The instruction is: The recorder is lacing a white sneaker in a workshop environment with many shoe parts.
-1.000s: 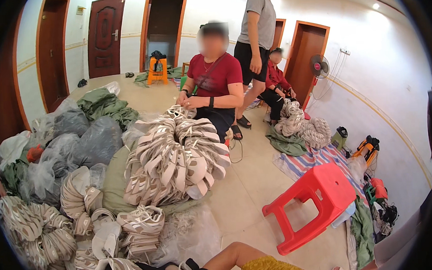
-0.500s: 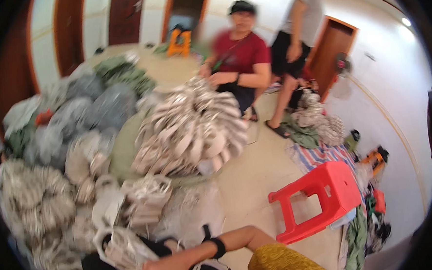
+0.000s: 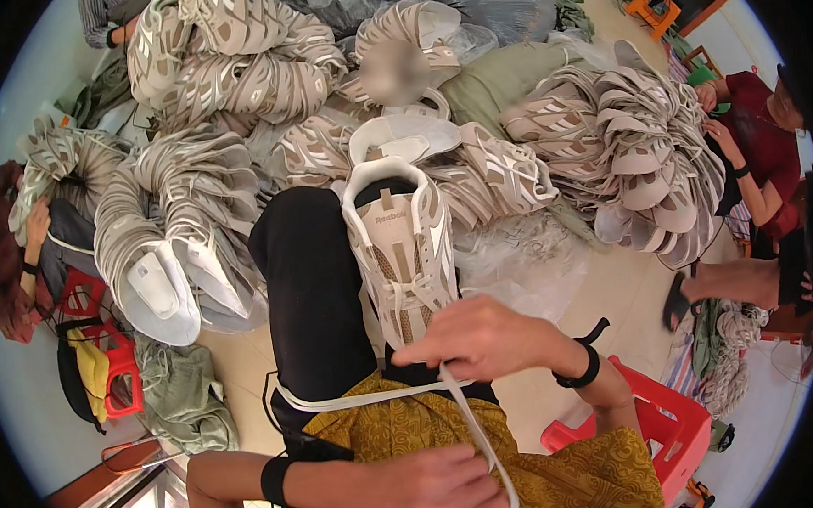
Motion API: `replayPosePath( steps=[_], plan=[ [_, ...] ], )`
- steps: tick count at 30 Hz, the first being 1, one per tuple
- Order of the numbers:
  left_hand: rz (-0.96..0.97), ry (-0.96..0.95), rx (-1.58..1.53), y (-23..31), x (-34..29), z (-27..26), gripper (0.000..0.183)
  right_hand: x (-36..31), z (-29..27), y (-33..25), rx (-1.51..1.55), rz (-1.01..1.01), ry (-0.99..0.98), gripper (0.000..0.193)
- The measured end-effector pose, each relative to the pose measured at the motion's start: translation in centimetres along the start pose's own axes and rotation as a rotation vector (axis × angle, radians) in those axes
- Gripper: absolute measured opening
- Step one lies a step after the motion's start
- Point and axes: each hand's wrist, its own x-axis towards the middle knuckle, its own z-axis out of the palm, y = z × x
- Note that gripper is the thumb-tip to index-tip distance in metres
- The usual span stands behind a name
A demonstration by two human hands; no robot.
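A beige and white shoe upper (image 3: 404, 245) rests on my black-trousered lap, its heel opening facing away and pale laces crossing its front. My right hand (image 3: 484, 337) is over the near end of the upper, fingers closed on a flat white shoelace (image 3: 470, 416). The lace runs down from there to my left hand (image 3: 437, 487), low in front of my yellow patterned shirt, whose curled fingers grip it. Another stretch of white lace (image 3: 368, 400) lies across my lap. My right fingertips partly hide the near end of the upper.
Bundles of similar uppers (image 3: 178, 201) lie ahead and left, with another large bundle (image 3: 644, 140) to the right. A person in dark red (image 3: 759, 143) sits beside that one; another works at far left. A red stool (image 3: 663, 415) stands at my right. Grey plastic bags (image 3: 495, 10) lie behind.
The view has swung down and left onto my lap. The shoe upper and both my hands, holding lace, now show; earlier only one arm was in view, by the lower edge.
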Motion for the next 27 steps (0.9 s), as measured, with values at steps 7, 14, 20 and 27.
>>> replayPosePath(
  steps=[7, 14, 20, 27],
  plan=[
    [-0.214, 0.08, 0.321, -2.5, -2.1, 0.8, 0.011, -2.6, -0.3, 2.8, 0.244, 0.11, 0.111, 0.02],
    [-0.976, 0.349, 0.034, -6.1, -3.6, -4.7, 0.016, -2.6, -5.4, 3.6, -0.034, 0.722, 0.266, 0.035],
    [-1.124, 0.096, 0.331, -8.4, -7.5, -2.9, 0.029, -3.1, 0.2, 3.1, -0.279, 0.608, 0.03, 0.071],
    [-1.128, 0.039, 0.513, -9.6, -8.0, -0.1, 0.025, -4.2, 2.1, 4.9, -0.494, 0.298, 0.168, 0.061]
  ],
)
